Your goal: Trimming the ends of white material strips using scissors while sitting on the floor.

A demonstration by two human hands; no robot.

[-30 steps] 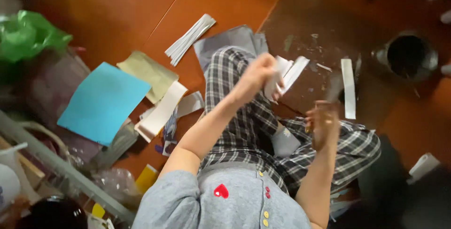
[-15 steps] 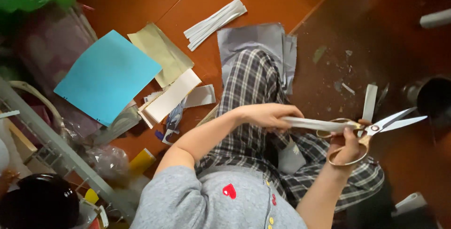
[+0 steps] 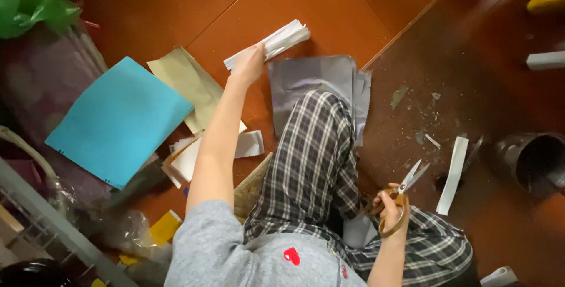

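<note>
The stack of white strips (image 3: 269, 44), upper centre, is now reached by the left hand (image 3: 250, 63), fingers closed on it; the cut strip has been carried there. The scissors (image 3: 399, 196) stay gripped, blades slightly open, by the right hand (image 3: 388, 210).

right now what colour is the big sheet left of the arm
Bright blue sheet, clearest in the head view.

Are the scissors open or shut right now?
Open. The scissors in the right hand show two blades spread in a narrow V, tips apart, pointing up toward the white strip.
</note>
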